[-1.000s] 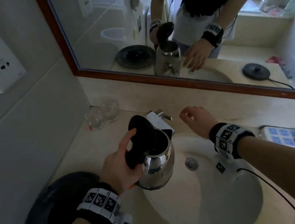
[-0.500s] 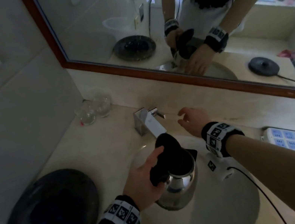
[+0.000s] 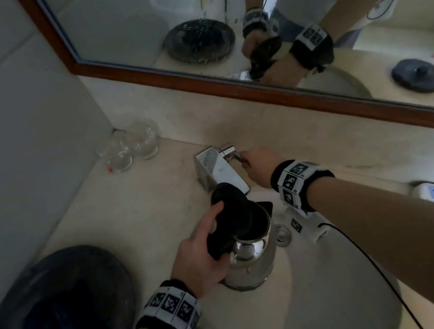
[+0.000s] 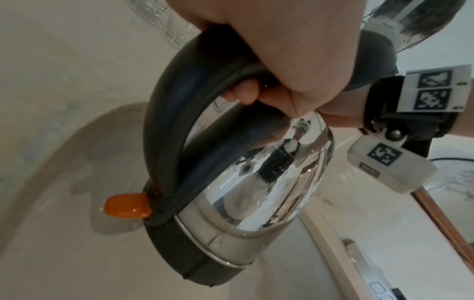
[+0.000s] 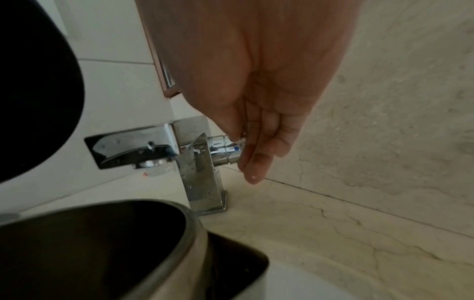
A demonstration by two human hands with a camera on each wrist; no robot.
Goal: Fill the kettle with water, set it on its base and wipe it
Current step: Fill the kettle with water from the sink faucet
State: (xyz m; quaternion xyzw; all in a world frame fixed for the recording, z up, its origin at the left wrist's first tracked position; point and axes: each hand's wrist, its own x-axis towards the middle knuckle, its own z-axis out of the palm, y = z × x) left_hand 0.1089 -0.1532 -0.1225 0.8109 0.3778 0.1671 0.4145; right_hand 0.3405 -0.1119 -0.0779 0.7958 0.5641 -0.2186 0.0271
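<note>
Here, from the head view, the left hand [image 3: 197, 257] grips the kettle [image 3: 251, 257] by its handle over the sink [image 3: 350, 300], lid up, mouth under the tap [image 3: 220, 168]. In the left-wrist view its fingers [image 4: 241, 93] curl round the handle (no brand legible). The right-wrist view shows the right hand [image 5: 256, 121] pinching the tap's knob [image 5: 225, 150], beside the spout.

Black wristbands [image 3: 302, 183] with white coded tags, white wrist cameras, black cable [image 3: 372, 261].
</note>
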